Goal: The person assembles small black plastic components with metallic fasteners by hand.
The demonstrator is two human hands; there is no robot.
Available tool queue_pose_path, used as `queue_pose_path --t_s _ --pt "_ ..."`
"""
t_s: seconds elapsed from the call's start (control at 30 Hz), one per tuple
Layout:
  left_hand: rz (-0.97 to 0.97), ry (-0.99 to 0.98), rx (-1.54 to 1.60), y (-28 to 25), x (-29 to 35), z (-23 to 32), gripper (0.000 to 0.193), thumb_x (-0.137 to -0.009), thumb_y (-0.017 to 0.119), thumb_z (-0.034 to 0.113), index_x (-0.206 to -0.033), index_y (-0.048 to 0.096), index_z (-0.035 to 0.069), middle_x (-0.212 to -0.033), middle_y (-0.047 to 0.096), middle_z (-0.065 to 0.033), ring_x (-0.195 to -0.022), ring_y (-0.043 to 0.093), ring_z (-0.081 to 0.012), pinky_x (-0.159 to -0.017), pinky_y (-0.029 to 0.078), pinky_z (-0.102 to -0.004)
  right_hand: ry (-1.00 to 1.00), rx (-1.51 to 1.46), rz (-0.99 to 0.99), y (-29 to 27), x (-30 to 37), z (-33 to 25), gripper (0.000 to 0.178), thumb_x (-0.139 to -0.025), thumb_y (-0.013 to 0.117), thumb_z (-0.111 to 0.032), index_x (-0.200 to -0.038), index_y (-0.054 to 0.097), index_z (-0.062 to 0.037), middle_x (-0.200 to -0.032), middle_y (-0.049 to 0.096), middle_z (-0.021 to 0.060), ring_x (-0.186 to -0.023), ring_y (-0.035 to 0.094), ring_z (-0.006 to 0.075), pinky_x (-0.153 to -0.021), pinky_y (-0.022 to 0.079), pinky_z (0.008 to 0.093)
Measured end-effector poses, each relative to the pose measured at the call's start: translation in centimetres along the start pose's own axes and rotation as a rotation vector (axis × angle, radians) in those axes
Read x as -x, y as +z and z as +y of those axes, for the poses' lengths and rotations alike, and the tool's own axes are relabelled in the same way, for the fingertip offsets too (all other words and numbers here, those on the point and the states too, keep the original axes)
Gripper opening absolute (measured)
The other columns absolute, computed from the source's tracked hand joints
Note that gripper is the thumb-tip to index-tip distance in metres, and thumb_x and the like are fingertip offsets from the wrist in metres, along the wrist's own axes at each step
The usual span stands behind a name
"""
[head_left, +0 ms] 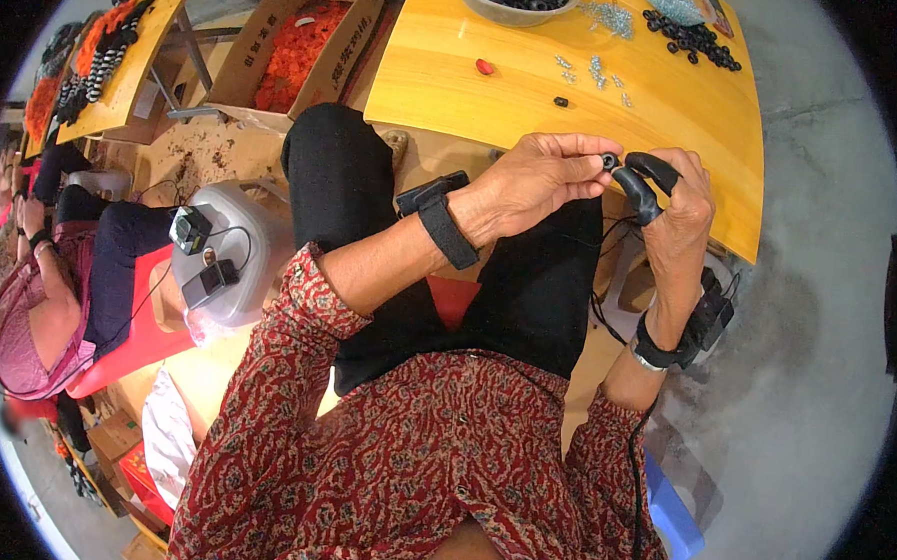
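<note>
A small round black piece with a hole (610, 162) is pinched between the thumb and fingers of my left hand (558, 177), above the near edge of the yellow table (437, 84). My right hand (678, 185) meets it from the right. Black covers sit on its thumb and forefinger, which curl toward each other beside the piece. Whatever lies between those covered tips is too small to make out. On the tabletop beyond my hands are a single black piece (561, 102), a red bit (485, 67) and scattered small silvery parts (598, 74).
A bowl (520, 15) of black pieces stands at the table's far side, near loose black pieces (691, 38) and a silvery heap (612, 19). A cardboard box (240, 66) holds orange material. At left are a grey plastic stool (230, 285) with small devices and a seated person (47, 308).
</note>
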State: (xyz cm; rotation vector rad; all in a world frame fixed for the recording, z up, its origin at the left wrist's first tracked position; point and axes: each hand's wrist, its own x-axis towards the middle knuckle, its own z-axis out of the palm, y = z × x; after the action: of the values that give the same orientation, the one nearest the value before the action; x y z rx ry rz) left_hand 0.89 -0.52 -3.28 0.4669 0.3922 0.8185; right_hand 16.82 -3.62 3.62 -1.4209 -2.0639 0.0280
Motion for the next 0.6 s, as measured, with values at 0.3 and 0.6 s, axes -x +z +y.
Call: queue_pose_path --t_s 0.3,0.6 --pt "-0.05 -0.062 0.017 -0.4 0.0 -0.3 0.026 -0.092 0.05 0.005 -0.116 0.054 -0.005 -0.104 0.06 -0.0079 -0.088 0.058 -0.0132 -0.083 0.05 -0.0244 0.217 -0.264 -0.009 0.6 1.1 0.6 0.017 -0.072 0.072 -0.005 -0.084 0.063 0.0018 -0.08 0.059 0.0055 -0.077 0.058 0.0158 -0.069 0.044 0.0243" --pt "-0.074 -0.127 0.111 -0.7 0.0 -0.2 0.028 -0.092 0.051 0.008 -0.116 0.054 -0.006 -0.102 0.061 -0.0102 -0.09 0.059 -0.0149 -0.081 0.051 -0.0242 0.227 -0.53 0.152 2.0 1.5 2.1 0.015 -0.077 0.068 -0.004 -0.089 0.065 0.0027 -0.082 0.06 0.0054 -0.076 0.058 0.0121 -0.068 0.044 0.0226"
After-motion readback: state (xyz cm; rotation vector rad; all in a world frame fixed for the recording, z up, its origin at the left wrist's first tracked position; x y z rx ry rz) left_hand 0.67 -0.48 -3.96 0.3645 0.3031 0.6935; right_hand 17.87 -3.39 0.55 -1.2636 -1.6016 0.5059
